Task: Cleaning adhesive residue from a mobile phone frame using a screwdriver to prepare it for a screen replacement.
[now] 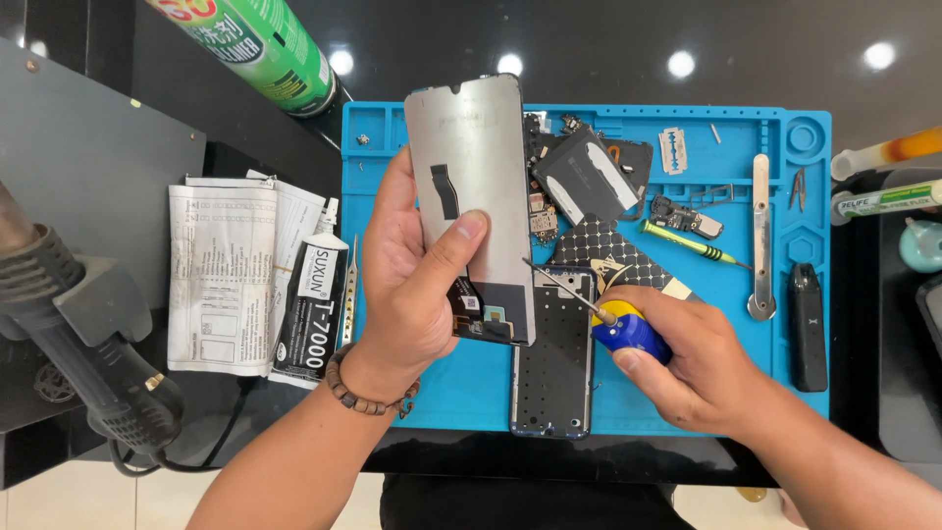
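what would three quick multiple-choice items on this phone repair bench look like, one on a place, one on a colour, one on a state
1. Where does the phone frame lie?
A. on the blue mat
B. on the folded paper sheet
C. on the heat gun

2. What colour is the handle of the screwdriver in the right hand?
A. red and white
B. blue and yellow
C. all black

3. How is the screen panel held?
A. flat on the mat, untouched
B. lifted in the left hand, its back showing
C. pinched between both hands

Answers:
1 A, the frame rests on the mat below the raised panel.
2 B, the handle is blue with a yellow band near the shaft.
3 B, only the left hand grips it, thumb across the grey back with its black ribbon cable.
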